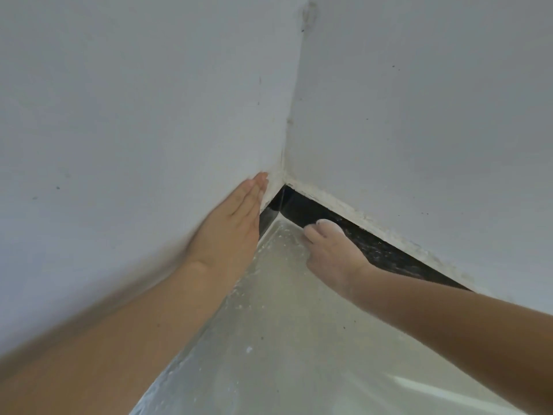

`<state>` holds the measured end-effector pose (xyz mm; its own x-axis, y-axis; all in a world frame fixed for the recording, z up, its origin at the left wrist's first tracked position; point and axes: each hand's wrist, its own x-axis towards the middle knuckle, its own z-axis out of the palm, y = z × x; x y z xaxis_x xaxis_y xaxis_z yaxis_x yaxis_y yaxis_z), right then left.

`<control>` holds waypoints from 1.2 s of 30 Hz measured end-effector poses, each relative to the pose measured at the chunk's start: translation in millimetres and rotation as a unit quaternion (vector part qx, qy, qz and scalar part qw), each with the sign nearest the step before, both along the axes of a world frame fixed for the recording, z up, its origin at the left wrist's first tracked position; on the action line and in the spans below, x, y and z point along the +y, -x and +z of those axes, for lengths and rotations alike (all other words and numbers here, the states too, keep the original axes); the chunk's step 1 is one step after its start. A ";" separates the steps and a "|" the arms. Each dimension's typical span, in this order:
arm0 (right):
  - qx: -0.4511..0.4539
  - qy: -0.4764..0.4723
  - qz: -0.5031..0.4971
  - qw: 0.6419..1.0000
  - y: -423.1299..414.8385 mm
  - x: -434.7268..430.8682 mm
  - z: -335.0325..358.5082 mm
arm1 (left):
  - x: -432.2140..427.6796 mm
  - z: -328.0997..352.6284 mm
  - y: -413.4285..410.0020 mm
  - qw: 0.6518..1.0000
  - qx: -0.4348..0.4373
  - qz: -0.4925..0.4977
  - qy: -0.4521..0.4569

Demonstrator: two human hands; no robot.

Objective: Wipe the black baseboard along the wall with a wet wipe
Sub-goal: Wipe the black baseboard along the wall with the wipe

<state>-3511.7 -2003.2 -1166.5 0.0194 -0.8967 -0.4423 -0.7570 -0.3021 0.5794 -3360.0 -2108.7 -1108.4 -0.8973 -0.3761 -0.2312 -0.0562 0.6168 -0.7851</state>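
A black baseboard (386, 253) runs along the foot of the right wall into the room corner, with a short stretch (266, 218) on the left wall. My right hand (332, 253) presses a small white wet wipe (330, 224) against the baseboard a little right of the corner, its fingers curled over the wipe. The stretch of baseboard right of the hand looks streaked and wet. My left hand (230, 229) lies flat on the left wall with straight fingers, the fingertips just short of the corner. It hides most of the left wall's baseboard.
Two white walls (419, 115) meet in a corner (284, 175) with rough white filler along the baseboard's top edge. The pale glossy floor (293, 324) below carries white specks and crumbs near the walls.
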 end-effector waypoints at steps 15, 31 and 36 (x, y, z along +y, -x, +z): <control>-0.038 -0.016 -0.018 0.999 4.1 -22.4 -10.2 | -2.4 -5.3 2.6 1.000 -0.003 -0.005 0.022; -0.022 0.042 -0.013 0.999 0.4 -34.2 11.9 | -2.8 -3.8 3.5 0.999 -0.029 -0.002 0.023; -0.020 0.019 -0.057 0.998 10.6 3.9 5.0 | -2.9 -3.5 2.9 0.999 -0.028 0.001 0.018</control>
<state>-3522.3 -1999.3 -1161.5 -0.0661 -0.9103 -0.4086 -0.8081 -0.1913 0.5571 -3362.9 -2111.6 -1111.9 -0.8822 -0.3872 -0.2678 -0.0120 0.5872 -0.8094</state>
